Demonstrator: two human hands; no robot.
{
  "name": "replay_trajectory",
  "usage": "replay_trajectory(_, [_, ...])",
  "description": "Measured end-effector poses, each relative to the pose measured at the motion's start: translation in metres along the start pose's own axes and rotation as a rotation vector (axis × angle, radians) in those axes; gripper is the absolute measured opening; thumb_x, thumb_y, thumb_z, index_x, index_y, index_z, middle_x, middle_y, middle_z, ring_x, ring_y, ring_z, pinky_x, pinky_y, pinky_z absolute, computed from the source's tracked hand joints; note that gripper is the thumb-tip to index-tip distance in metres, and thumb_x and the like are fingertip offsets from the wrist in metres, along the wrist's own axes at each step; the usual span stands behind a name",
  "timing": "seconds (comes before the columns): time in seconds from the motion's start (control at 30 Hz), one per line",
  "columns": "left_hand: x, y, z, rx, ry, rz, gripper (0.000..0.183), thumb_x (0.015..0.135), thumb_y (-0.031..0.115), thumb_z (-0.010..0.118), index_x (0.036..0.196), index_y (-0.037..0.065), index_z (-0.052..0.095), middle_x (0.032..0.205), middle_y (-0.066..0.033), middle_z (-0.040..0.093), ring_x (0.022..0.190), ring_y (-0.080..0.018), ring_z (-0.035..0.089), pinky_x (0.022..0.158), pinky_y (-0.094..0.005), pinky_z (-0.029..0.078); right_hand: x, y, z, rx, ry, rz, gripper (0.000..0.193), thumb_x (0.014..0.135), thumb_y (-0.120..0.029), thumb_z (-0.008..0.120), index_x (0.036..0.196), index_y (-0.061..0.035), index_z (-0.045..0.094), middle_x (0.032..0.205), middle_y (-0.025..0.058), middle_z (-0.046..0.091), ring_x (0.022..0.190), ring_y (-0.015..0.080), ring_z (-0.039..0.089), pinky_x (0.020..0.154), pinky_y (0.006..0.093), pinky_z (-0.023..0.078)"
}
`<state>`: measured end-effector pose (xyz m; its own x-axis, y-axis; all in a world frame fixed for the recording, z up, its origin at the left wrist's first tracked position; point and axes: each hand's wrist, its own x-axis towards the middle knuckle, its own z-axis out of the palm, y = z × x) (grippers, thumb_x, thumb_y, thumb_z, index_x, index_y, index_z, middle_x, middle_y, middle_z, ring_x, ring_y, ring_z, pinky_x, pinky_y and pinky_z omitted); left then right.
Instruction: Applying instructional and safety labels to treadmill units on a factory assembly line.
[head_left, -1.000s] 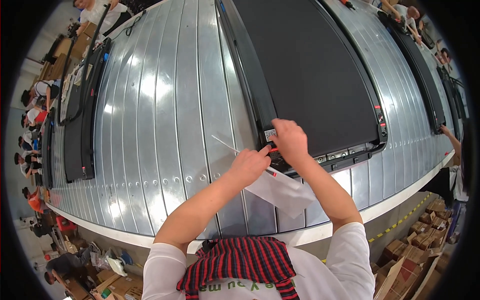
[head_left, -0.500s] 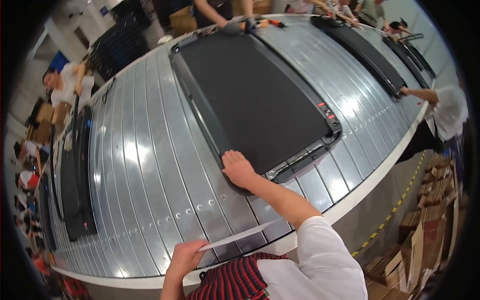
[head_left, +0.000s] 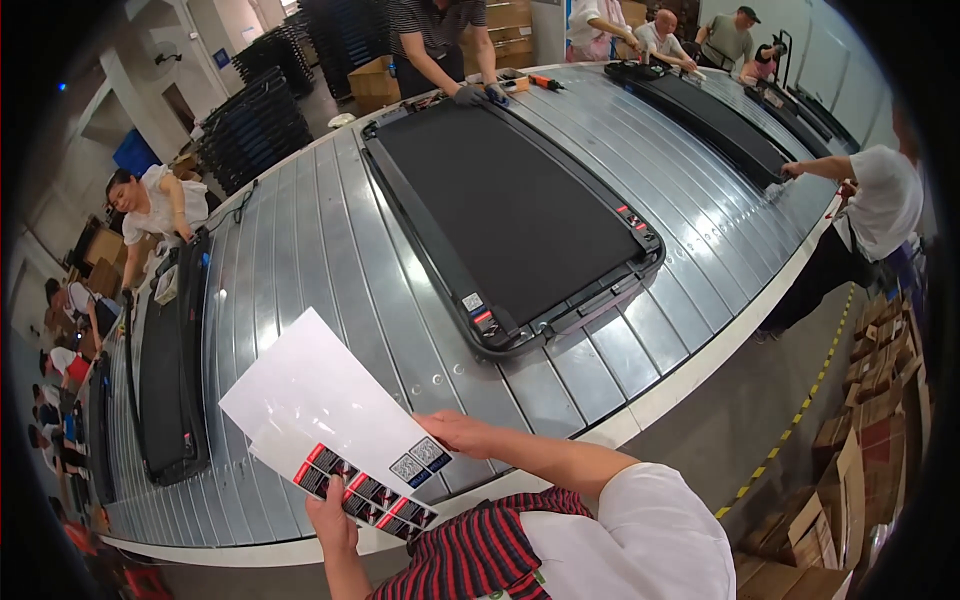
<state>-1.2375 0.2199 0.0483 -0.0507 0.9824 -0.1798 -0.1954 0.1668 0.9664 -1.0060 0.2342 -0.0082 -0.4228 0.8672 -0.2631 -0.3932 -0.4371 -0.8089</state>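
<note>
Two sheets of stickers are spread over the near edge of the table. My left hand (head_left: 335, 518) pinches the lower sheet (head_left: 325, 468), which has red and black labels along one edge. My right hand (head_left: 450, 433) grips the upper white sheet (head_left: 310, 375) beside its square-code stickers. Beyond them lies a flat black machine like a walking-pad treadmill (head_left: 500, 200). Its near left corner bears a small white code sticker (head_left: 472, 301) and a red and black label (head_left: 486, 322). More red labels (head_left: 632, 217) sit on its right corner. Both hands are apart from it.
The slatted metal table (head_left: 300, 260) has a white rim. At its far side a co-worker's gloved hands (head_left: 482, 95) touch the machine. Similar black machines (head_left: 165, 380) lie left and right, with people beside them. Flattened cardboard boxes (head_left: 840, 470) are piled at the right.
My right hand has left the machine's near left corner and taken hold of a sheet. The sheets have turned face up and spread apart. The corner's stickers now show.
</note>
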Motion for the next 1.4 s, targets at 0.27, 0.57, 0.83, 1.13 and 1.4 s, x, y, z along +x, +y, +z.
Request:
replay_trajectory(0.27, [-0.043, -0.004, -0.095, -0.084, 0.129, 0.075, 0.028, 0.085, 0.007, 0.051, 0.111, -0.001, 0.047, 0.104, -0.007, 0.056, 0.091, -0.0155, 0.055, 0.079, -0.0296, 0.045, 0.003, 0.029, 0.093, 0.001, -0.03, -0.041, 0.044, 0.087, -0.043, 0.042, 0.097, -0.0042, 0.059, 0.079, 0.0007, 0.059, 0.069, 0.0077, 0.052, 0.061, 0.0238, 0.041])
replay_trajectory(0.57, [-0.061, -0.021, -0.137, -0.285, 0.31, 0.088, 0.019, 0.081, 0.01, 0.058, 0.096, -0.001, 0.058, 0.087, -0.0047, 0.061, 0.077, -0.0113, 0.057, 0.069, -0.0256, 0.046, 0.035, 0.049, 0.132, -0.717, 0.171, -0.66, 0.018, 0.083, -0.009, 0.054, 0.099, -0.0009, 0.056, 0.085, 0.0045, 0.06, 0.074, 0.0094, 0.055, 0.067, 0.0233, 0.044])
replay_trajectory(0.83, [-0.079, -0.031, -0.151, -0.295, 0.41, 0.131, 0.021, 0.082, 0.013, 0.058, 0.097, -0.001, 0.057, 0.088, -0.0048, 0.061, 0.077, -0.0097, 0.057, 0.067, -0.0246, 0.047, 0.067, 0.074, 0.175, -0.694, -0.261, -0.335, 0.025, 0.08, -0.004, 0.057, 0.104, 0.0009, 0.053, 0.088, 0.0039, 0.059, 0.076, 0.0078, 0.054, 0.071, 0.0213, 0.044])
replay_trajectory(1.13, [-0.059, -0.035, -0.179, -0.304, 0.552, 0.153, 0.023, 0.083, 0.017, 0.058, 0.097, -0.001, 0.058, 0.088, -0.003, 0.06, 0.077, -0.0075, 0.053, 0.069, -0.0232, 0.045, 0.121, 0.089, 0.23, -0.571, -0.537, -0.085, 0.025, 0.079, -0.001, 0.056, 0.103, 0.0014, 0.05, 0.081, 0.0027, 0.058, 0.071, 0.0062, 0.053, 0.064, 0.0185, 0.043])
replay_trajectory(1.4, [-0.023, 0.015, -0.249, -0.274, 0.711, 0.312, 0.029, 0.084, 0.023, 0.058, 0.095, -0.004, 0.058, 0.086, -0.0035, 0.06, 0.075, -0.0063, 0.052, 0.068, -0.0213, 0.043, 0.197, 0.071, 0.271, -0.699, -0.688, -0.127, 0.027, 0.077, 0.001, 0.057, 0.103, -0.0011, 0.051, 0.07, 0.0002, 0.055, 0.064, 0.0054, 0.051, 0.06, 0.0189, 0.041])
